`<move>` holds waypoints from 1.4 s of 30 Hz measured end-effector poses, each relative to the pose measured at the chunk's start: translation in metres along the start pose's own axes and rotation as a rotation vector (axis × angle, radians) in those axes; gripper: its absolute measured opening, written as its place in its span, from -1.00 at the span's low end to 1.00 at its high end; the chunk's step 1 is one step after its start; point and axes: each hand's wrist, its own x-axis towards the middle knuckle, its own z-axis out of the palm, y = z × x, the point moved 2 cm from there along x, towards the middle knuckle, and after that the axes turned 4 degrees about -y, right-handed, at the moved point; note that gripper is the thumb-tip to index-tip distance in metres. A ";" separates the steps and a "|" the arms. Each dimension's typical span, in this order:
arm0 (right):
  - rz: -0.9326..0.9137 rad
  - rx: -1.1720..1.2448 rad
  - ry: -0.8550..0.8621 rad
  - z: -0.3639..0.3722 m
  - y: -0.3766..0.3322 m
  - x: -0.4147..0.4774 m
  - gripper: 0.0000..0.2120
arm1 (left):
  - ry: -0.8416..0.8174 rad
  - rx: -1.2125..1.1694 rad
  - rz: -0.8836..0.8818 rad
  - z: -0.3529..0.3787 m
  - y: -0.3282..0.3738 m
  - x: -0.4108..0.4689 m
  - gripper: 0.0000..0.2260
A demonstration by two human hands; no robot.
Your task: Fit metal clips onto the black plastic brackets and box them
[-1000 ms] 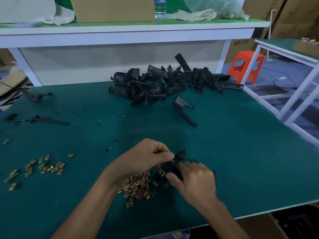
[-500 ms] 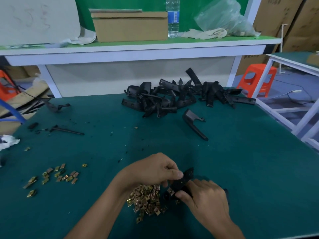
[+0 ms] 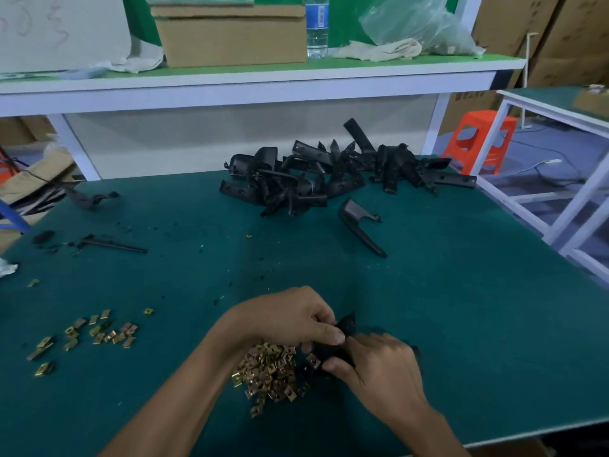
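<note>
1. Both hands meet low over the table (image 3: pixel 461 308), close to its near edge at about mid-width, on one black plastic bracket (image 3: pixel 346 324).
2. The left hand (image 3: pixel 290 319) has its fingers curled, with thumb and forefinger pinching the bracket's upper end.
3. The right hand (image 3: pixel 384 372) grips the lower part with thumb and curled fingers. Most of the bracket is hidden under them.
4. One single clip (image 3: pixel 313 359) sits at the bracket's lower end by the right thumb. I can't tell if it's seated or only touching.
5. The pile of metal clips (image 3: pixel 267 374) lies just left of the bracket, under the left wrist. The scattered clips (image 3: pixel 99 334) lie nearer the left edge.
6. The heap of brackets (image 3: pixel 329 179) is at the far edge, with one loose bracket (image 3: pixel 361 225) just in front of it.
7. My read on the bracket: it's light, stiff moulded plastic that won't give much. I'd hold it by the long flat arm, clear of the end that takes the clip.
8. My read on the clips: they're tiny, thin spring metal, probably slick and sharp-edged. I'd pinch one by its side edges and push it straight on, since a skewed one likely jams or pops off.
9. The heap looks tangled, so I'd lift the next bracket by a protruding end.
</note>
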 end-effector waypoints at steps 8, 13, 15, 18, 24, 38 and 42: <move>0.141 0.037 0.036 -0.003 0.002 0.003 -0.37 | 0.393 0.122 -0.047 0.022 0.008 -0.005 -0.69; 0.201 0.059 -0.050 -0.010 -0.002 0.003 -0.58 | 0.648 0.437 -0.113 0.036 0.019 0.005 -0.72; 0.267 0.123 -0.159 -0.016 -0.006 -0.002 -0.51 | 0.708 0.560 -0.095 0.038 0.021 0.008 -0.71; 0.322 0.012 -0.217 -0.031 -0.008 -0.019 -0.53 | 0.700 0.737 -0.093 0.045 0.024 0.012 -0.72; 0.467 -0.166 -0.277 -0.077 -0.010 -0.079 -0.40 | 0.642 0.776 0.181 0.082 0.051 0.026 -0.66; 1.326 -0.167 0.135 -0.186 0.028 -0.267 -0.60 | 0.337 0.183 0.426 0.160 0.123 0.036 -0.77; 1.487 -0.127 0.076 -0.207 0.108 -0.293 -0.44 | 0.340 0.133 0.407 0.159 0.115 0.032 -0.79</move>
